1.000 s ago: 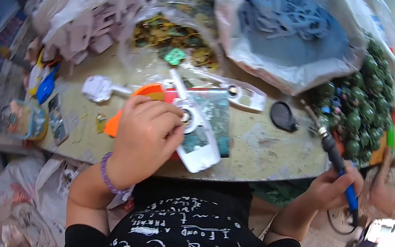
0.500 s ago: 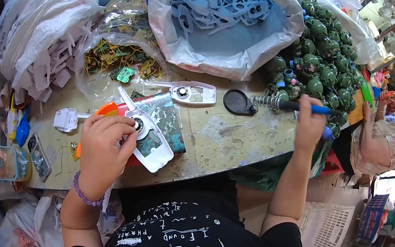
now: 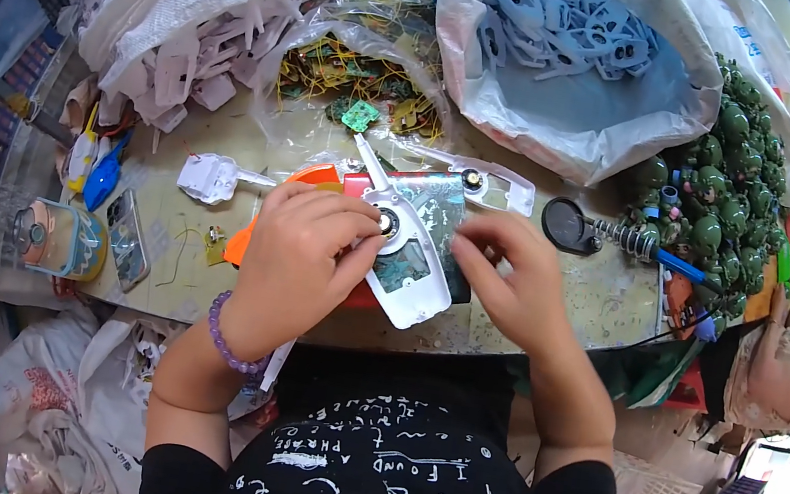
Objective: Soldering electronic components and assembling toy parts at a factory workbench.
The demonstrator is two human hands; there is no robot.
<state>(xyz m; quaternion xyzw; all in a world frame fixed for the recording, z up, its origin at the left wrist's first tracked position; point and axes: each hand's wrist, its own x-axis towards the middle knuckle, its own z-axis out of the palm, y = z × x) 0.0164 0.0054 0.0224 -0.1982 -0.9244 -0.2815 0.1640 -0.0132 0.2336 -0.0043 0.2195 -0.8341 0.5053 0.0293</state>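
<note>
My left hand [image 3: 309, 245] is closed, thumb and fingertips pinching at a small black round part [image 3: 386, 224] set in a white plastic shell [image 3: 416, 296]. The shell has a long thin arm and lies tilted over a red block with a scuffed green top [image 3: 445, 216]. Just right of the shell is my right hand [image 3: 517, 279], fingers curved and apart, with nothing visible in it. A soldering iron with a blue handle [image 3: 690, 270] rests in a coiled spring holder [image 3: 626, 238] beside a black round dish [image 3: 568, 224]. Behind the block lies a similar white shell [image 3: 513, 195].
A white sack [image 3: 570, 150] of blue plastic parts stands at the back. Green round casings [image 3: 725, 197] are heaped to its right. Wired circuit boards [image 3: 361, 91] fill a clear bag. At left are a phone [image 3: 128, 238], a lidded tub [image 3: 63, 241] and a white box-shaped part [image 3: 210, 179].
My right hand has let go of the soldering iron, now in its holder, and has come left to the shell. My left hand keeps its pinch. The whole view has shifted.
</note>
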